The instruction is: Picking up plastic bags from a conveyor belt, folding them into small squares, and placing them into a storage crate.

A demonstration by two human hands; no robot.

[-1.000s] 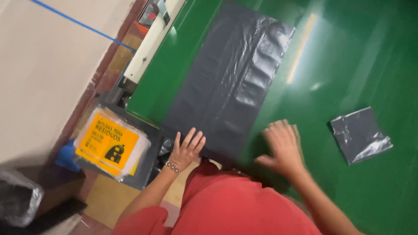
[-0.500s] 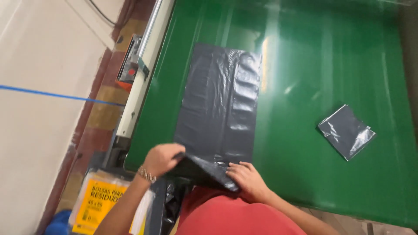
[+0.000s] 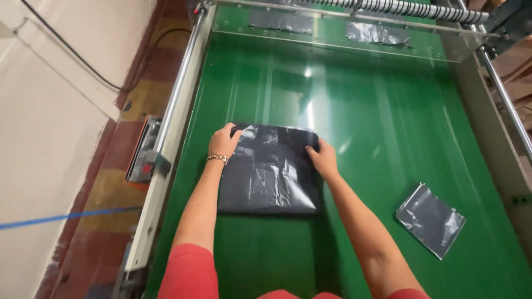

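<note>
Head view looks down on red sleeves (image 3: 191, 271) at the near edge, with both bare forearms reaching away over a green conveyor belt (image 3: 377, 127). To the near right, well apart from the hands, a small folded grey plastic bag (image 3: 431, 220) lies flat on the belt. Between the forearms rests a larger dark grey plastic bag (image 3: 269, 177), folded into a rough square and lying flat on the left-middle part of the belt. At its far left corner the left hand (image 3: 224, 142), a bracelet (image 3: 216, 158) on its wrist, curls its fingers over the folded edge and grips it. At the far right corner the right hand (image 3: 322, 158) presses on the bag, fingers together and bent around the fold. Left of the belt runs a metal side rail (image 3: 177, 105) with a control box (image 3: 145, 149) beside it. At the far end, a clear guard (image 3: 332, 30) and a roller (image 3: 399, 8) span the belt.
</note>
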